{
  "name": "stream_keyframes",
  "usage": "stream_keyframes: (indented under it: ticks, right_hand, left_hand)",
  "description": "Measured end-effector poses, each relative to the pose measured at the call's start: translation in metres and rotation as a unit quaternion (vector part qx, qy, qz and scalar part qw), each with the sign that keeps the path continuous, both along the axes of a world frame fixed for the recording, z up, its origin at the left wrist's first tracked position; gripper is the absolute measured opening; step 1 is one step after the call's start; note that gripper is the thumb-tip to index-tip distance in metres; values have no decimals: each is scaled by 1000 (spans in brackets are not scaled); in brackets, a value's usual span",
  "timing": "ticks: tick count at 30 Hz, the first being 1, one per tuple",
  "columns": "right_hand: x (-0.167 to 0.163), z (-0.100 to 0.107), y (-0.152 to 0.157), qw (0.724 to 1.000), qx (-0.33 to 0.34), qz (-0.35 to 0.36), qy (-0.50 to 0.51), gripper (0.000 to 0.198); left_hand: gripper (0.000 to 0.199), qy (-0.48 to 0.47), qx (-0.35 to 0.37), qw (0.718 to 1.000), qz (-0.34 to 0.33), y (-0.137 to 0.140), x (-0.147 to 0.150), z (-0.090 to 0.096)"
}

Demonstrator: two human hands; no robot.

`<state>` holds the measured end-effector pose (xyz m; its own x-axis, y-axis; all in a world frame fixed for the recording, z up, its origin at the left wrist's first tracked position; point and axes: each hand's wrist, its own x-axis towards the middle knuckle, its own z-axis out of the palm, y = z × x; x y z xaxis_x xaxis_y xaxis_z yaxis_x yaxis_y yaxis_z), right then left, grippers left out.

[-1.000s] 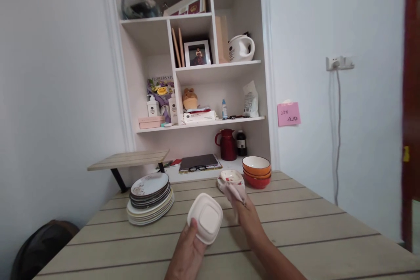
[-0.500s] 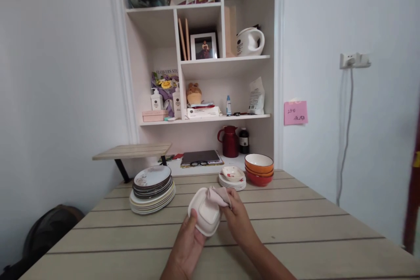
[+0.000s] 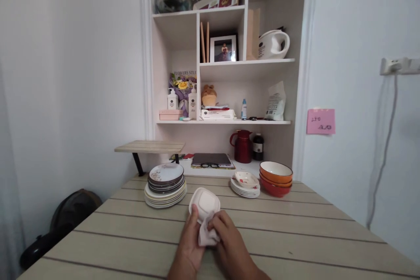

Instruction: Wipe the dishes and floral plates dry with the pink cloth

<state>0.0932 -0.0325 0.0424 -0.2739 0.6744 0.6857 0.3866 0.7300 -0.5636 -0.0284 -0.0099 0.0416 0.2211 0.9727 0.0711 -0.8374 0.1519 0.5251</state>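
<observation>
A small white squarish dish (image 3: 206,200) is tilted with its underside towards me. My left hand (image 3: 190,240) grips it at the lower left edge, thumb along its side. In my right hand (image 3: 227,237) is a bunched pale pink cloth (image 3: 208,232), pressed against the dish's lower edge close to my left palm. Both hands are above the near middle of the wooden table (image 3: 138,253). The cloth and fingers cover the dish's lower part.
Stacked plates (image 3: 166,186) stand at the left. Farther right are small white plates (image 3: 246,190) with a patterned dish (image 3: 246,179) on top, beside stacked orange and red bowls (image 3: 275,178). A raised wooden stand (image 3: 151,146) and shelves (image 3: 226,122) with a red jug (image 3: 243,146) lie behind.
The cloth in my right hand has moved from the dish's upper right edge down to its lower edge. The dish has turned in my left hand, and the camera view has swung left.
</observation>
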Motion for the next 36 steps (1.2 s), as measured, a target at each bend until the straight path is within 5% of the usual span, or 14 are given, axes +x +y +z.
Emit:
stream_keyframes:
  ticks: [4, 8, 14, 18, 26, 32, 36]
  right_hand:
    - [2, 6, -5, 998, 14, 30, -61, 37]
    - [21, 20, -2, 996, 7, 82, 40, 24]
    - [57, 31, 13, 971, 122, -146, 146, 38]
    - [52, 23, 17, 973, 167, -150, 50, 51]
    - [29, 19, 7, 991, 101, -61, -66, 63]
    - [42, 28, 9, 996, 31, -57, -55, 42]
    - [55, 23, 23, 993, -10, -100, 63, 34]
  left_hand:
    - [41, 31, -14, 999, 11, -5, 1, 3]
    - [41, 19, 14, 999, 34, -7, 4, 5]
    - [35, 28, 49, 998, 24, -10, 15, 7]
    - [37, 25, 84, 996, -3, -9, 19, 5]
    - [41, 41, 32, 998, 29, 0, 10, -3]
    - [42, 52, 57, 996, 32, -7, 12, 6]
    - [44, 58, 49, 997, 12, -12, 13, 13]
